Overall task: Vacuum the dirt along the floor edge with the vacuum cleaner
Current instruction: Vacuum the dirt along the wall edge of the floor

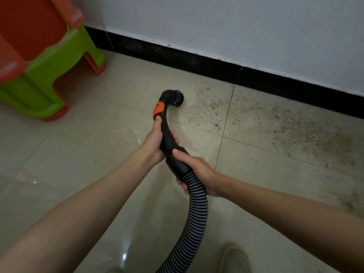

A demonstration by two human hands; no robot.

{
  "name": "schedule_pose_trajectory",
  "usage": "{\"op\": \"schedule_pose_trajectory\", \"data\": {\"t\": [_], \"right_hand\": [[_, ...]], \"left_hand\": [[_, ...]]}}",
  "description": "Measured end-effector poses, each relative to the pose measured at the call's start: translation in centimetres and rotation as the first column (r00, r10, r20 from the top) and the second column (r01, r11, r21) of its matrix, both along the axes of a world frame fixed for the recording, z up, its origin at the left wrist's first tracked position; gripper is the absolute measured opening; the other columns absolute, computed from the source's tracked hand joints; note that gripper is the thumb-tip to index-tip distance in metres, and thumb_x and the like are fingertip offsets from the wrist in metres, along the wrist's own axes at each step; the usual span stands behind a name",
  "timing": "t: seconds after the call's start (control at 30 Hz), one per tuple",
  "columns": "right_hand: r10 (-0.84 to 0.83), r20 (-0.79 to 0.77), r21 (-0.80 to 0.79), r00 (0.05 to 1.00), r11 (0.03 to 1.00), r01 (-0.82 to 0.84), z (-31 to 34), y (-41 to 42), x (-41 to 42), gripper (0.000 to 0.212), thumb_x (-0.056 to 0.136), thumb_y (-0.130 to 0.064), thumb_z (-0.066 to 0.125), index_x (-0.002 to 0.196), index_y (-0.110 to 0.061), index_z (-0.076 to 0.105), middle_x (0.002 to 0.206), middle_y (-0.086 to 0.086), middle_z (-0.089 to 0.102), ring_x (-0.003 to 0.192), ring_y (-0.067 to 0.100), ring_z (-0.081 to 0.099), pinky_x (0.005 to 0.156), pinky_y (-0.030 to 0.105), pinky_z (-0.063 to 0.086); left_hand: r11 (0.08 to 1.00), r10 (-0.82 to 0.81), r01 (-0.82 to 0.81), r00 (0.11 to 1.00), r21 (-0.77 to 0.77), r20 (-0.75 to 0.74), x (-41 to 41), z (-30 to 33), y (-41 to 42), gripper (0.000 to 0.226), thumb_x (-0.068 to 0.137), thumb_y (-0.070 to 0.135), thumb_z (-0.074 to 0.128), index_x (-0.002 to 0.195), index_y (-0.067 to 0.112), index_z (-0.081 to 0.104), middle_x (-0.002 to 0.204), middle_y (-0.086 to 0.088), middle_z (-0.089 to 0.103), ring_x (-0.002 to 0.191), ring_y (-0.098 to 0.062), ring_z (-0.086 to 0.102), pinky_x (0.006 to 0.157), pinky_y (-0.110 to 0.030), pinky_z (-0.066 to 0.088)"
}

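Note:
I hold a black vacuum wand [166,133] with an orange slider and a round brush head [175,98]. The brush head sits low over the tiled floor, just left of the dirt. My left hand [155,142] grips the curved wand below the orange slider. My right hand [195,174] grips the black cuff where the ribbed hose [195,213] joins it. The hose runs down out of the picture. Brown, gritty dirt [262,123] is spread over the tiles to the right, along the black skirting board [216,69].
Stacked orange and green plastic stools [45,62] stand at the left near the white wall [236,26]. My shoe [236,259] shows at the bottom. Beige glossy tiles lie between the stools and the wand.

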State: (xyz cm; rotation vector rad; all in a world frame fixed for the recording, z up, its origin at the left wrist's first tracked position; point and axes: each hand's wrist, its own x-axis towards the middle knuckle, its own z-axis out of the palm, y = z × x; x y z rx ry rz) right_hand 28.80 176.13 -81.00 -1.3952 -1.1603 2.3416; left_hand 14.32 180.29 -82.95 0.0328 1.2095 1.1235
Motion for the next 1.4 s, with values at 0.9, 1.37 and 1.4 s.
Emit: {"op": "schedule_pose_trajectory", "data": {"t": [0.9, 1.37, 1.4], "right_hand": [[-0.266, 0.333, 0.55, 0.905, 0.834, 0.043, -4.5, -1.0, 1.6, 0.016, 0.088, -0.049, 0.054, 0.087, -0.033, 0.054, 0.075, -0.007, 0.066, 0.069, 0.013, 0.066, 0.069, 0.035, 0.057], [0.012, 0.362, 0.51, 0.932, 0.835, -0.209, -4.0, -1.6, 0.9, 0.018, 0.091, -0.043, 0.054, 0.089, -0.025, 0.054, 0.079, -0.006, 0.062, 0.074, 0.014, 0.065, 0.065, 0.027, 0.053], [0.021, 0.392, 0.498, 0.92, 0.836, -0.232, -4.1, -1.9, 1.0, 0.018, 0.09, -0.043, 0.054, 0.084, -0.027, 0.051, 0.078, -0.006, 0.06, 0.072, 0.013, 0.063, 0.061, 0.025, 0.051]], "left_hand": [[0.922, -0.386, 0.346, 0.776, -0.175, -0.499, 4.5, -2.3, 2.6, 0.054, 0.099, 0.046, 0.035, 0.126, -0.001, 0.042, 0.087, -0.008, 0.053, 0.072, -0.02, 0.056, 0.059, -0.031, 0.049], [0.94, -0.341, 0.26, 0.715, -0.22, -0.61, 1.3, -2.7, 0.0, 0.052, 0.098, 0.053, 0.034, 0.113, 0.004, 0.045, 0.093, -0.007, 0.055, 0.089, -0.024, 0.056, 0.075, -0.036, 0.049], [0.938, -0.347, 0.265, 0.706, -0.223, -0.618, 1.7, -2.9, -0.2, 0.053, 0.098, 0.052, 0.034, 0.114, 0.004, 0.046, 0.096, -0.009, 0.056, 0.091, -0.025, 0.057, 0.076, -0.036, 0.049]]}}
